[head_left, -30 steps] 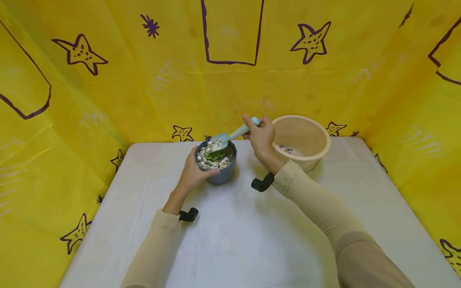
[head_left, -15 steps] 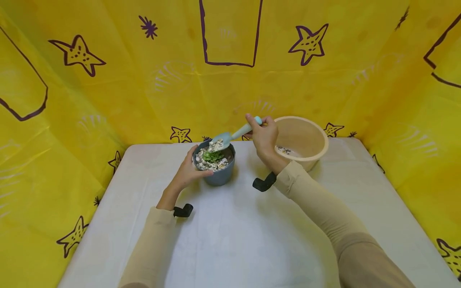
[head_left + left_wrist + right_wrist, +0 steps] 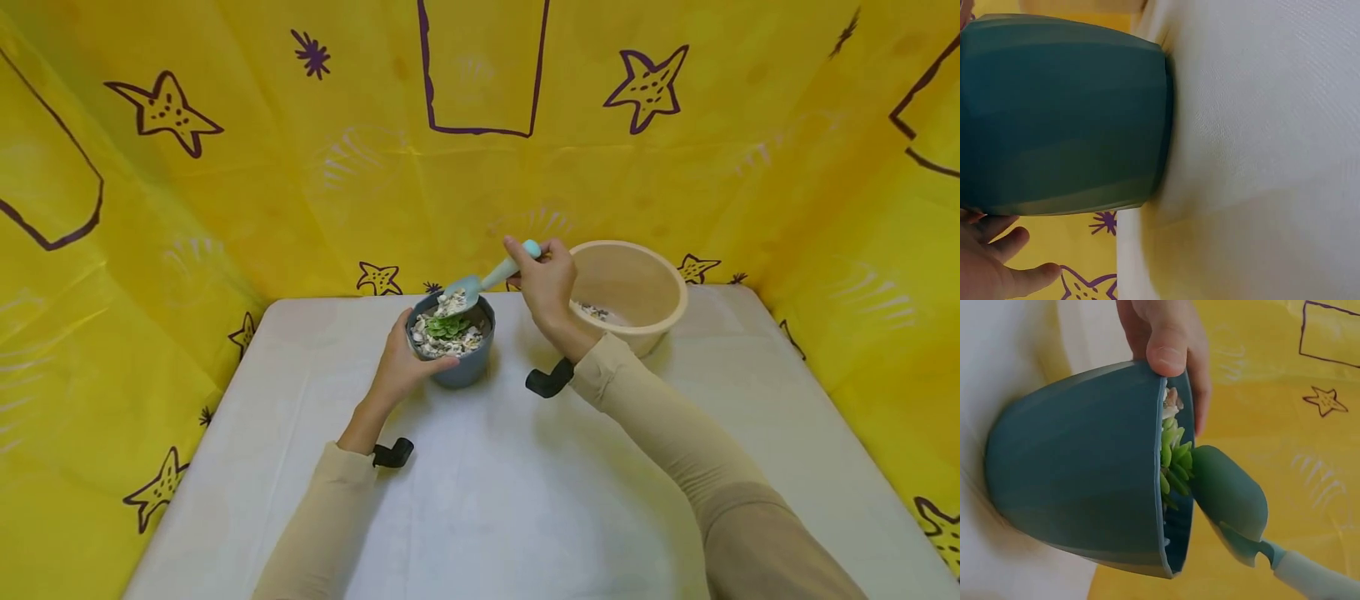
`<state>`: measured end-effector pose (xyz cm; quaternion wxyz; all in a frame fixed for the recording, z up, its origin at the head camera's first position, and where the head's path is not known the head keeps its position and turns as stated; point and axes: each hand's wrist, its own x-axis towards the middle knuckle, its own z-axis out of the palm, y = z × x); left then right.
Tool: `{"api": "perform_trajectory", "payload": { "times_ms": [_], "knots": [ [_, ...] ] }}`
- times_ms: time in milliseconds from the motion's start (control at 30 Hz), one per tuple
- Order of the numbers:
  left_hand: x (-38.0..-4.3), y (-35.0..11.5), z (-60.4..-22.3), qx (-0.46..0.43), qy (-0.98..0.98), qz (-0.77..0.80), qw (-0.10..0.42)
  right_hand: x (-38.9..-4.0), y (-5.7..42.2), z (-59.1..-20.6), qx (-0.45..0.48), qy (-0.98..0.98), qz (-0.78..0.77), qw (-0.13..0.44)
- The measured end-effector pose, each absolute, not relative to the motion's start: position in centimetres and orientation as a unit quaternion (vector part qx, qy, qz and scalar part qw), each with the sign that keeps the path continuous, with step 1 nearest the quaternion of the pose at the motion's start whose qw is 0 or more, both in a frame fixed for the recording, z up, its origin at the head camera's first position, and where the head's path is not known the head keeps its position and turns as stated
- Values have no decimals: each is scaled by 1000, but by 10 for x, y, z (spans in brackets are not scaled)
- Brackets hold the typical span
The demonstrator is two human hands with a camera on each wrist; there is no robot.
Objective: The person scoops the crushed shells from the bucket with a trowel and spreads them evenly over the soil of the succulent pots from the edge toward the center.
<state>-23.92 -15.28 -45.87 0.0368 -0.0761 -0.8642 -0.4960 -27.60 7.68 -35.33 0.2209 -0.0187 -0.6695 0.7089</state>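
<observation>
A blue-grey flower pot [image 3: 463, 368] stands on the table with a green succulent [image 3: 447, 326] inside, white stone chips [image 3: 457, 345] around the plant. My left hand [image 3: 399, 360] holds the pot at its left side; in the right wrist view the thumb [image 3: 1167, 355] lies on the rim. My right hand [image 3: 547, 285] grips the handle of a pale blue-green hand trowel [image 3: 501, 272]. The trowel's blade [image 3: 1235, 494] slants down over the pot's opening, close to the leaves, and carries white chips [image 3: 451, 303]. In the left wrist view the pot wall [image 3: 1066, 119] hides most of the scene.
A beige round tub [image 3: 637, 327] stands right of the pot, behind my right wrist, with some chips [image 3: 592, 311] on its bottom. Both stand near the far edge of the white-covered table [image 3: 480, 492]. Yellow patterned cloth [image 3: 360, 200] hangs behind and at both sides.
Hardly anything differs. The trowel stays over the pot with chips on its blade, and both hands keep their hold. The head view shifts slightly.
</observation>
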Motion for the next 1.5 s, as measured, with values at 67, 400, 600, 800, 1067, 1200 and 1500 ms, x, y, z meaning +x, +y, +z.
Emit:
{"api": "perform_trajectory", "payload": {
  "times_ms": [67, 400, 600, 800, 1067, 1200, 1500],
  "knots": [
    [-239, -153, -457, -74, -871, -485, 31, -275, 77, -353, -16, -676, 703, 220],
    [-248, -161, -455, -90, -873, -479, -23, -272, 79, -351, -16, -691, 685, 230],
    [-249, -162, -457, -82, -866, -493, -21, -276, 82, -353, -19, -682, 698, 217],
    [-249, -158, -457, -72, -868, -491, -12, -280, 86, -354, -38, -658, 721, 215],
    [-245, -157, -459, -68, -868, -491, -3, -277, 84, -354, -36, -661, 717, 217],
    [-244, -158, -459, -65, -869, -491, -5, -273, 79, -358, -34, -667, 714, 213],
    [-243, -156, -458, -69, -871, -486, -2, -273, 76, -362, -26, -665, 712, 224]
  ]
}}
